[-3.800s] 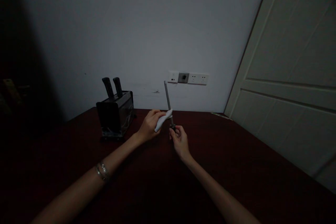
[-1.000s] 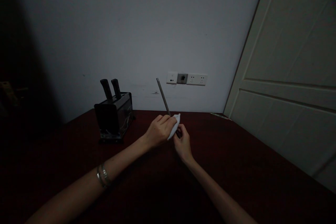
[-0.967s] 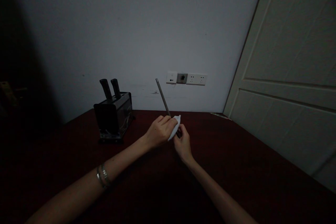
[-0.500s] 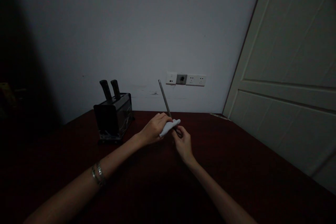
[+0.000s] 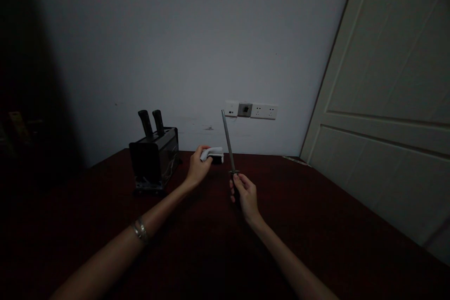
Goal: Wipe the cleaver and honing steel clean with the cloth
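My right hand (image 5: pixel 245 195) is closed round the dark handle of a sharpening steel (image 5: pixel 228 143), whose long grey rod points up and slightly left. In my left hand (image 5: pixel 197 166) is a folded white cloth (image 5: pixel 213 152), gripped between thumb and fingers, with a dark patch along its underside. A small gap separates the cloth from the rod. Farther left stands a black knife block (image 5: pixel 154 157) with two dark-handled knives (image 5: pixel 151 123) stuck in its top.
Both hands are above a dark red-brown table (image 5: pixel 288 215). Behind it rises a pale wall with a row of sockets (image 5: pixel 251 110). A light panelled door (image 5: pixel 379 150) borders the table on the right.
My left hand has drawn the cloth leftward off the steel. The steel now stands more upright, its guard and the rod's lower part exposed. The view has shifted slightly.
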`<state>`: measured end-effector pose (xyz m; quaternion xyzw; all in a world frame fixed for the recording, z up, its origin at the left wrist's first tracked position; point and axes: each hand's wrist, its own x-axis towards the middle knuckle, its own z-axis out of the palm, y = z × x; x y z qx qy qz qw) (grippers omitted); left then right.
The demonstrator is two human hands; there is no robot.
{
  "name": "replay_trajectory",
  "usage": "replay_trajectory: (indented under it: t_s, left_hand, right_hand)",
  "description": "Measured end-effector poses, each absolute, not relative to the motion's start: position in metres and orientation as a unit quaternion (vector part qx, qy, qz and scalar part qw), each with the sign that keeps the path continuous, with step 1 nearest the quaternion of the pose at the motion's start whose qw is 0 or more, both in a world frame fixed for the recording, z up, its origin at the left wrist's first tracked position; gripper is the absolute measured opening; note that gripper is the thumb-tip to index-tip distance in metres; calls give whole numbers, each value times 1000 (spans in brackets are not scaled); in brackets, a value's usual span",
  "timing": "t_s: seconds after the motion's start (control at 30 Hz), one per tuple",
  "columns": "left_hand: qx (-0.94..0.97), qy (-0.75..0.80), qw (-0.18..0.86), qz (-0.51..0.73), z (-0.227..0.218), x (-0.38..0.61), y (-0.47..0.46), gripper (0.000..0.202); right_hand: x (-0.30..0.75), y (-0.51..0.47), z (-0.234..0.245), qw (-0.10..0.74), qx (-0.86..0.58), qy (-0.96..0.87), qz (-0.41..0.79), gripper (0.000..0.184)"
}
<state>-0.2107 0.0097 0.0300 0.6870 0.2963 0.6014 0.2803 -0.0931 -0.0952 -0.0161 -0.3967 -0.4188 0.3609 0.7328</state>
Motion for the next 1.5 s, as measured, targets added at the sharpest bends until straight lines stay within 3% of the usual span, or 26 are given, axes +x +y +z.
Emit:
replay_trajectory:
  t_s: [0.33,0.83,1.03,1.2,1.5]
  left_hand:
    - [626,302,405,594,3,-191,25,26]
    - [613,241,573,487,-4,-191,14,32]
    - [603,244,611,451,-9,-192,20,33]
    - [628,269,640,352,-15,-198,26,29]
    - [654,365,608,264,-20,-226,29,21]
  right_hand:
    - [-94,-100,-18,716,-347,-397,457,28]
    - [-94,-100,-22,724,-335,-370,476,27]
    - [-94,-100,-21,727,-339,-361,476,27]
    - [-94,-101,-19,727,-338,-370,470,27]
    - [-97,-100,-24,721,-343,-376,470,28]
